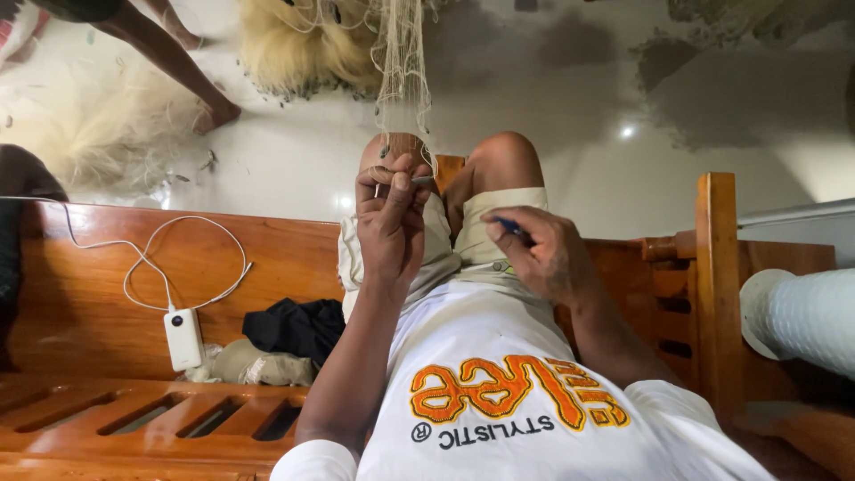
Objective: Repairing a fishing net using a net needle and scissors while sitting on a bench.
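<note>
My left hand (390,223) is raised in front of my knees, its fingers pinched on the lower edge of a pale fishing net (403,71) that hangs down from above. A small grey piece (422,181) shows at its fingertips. My right hand (543,254) rests lower, over my beige shorts (481,223), closed around a thin blue tool (510,226) whose tip points toward the left hand. Both hands are a short distance apart. I sit on a wooden bench (107,294) in a white shirt.
A white power bank (183,338) with a looped white cable lies on the bench, next to dark and beige cloths (294,328). Heaps of net (303,44) lie on the pale floor. Another person's bare legs (178,62) stand at top left. A white roll (802,316) is at right.
</note>
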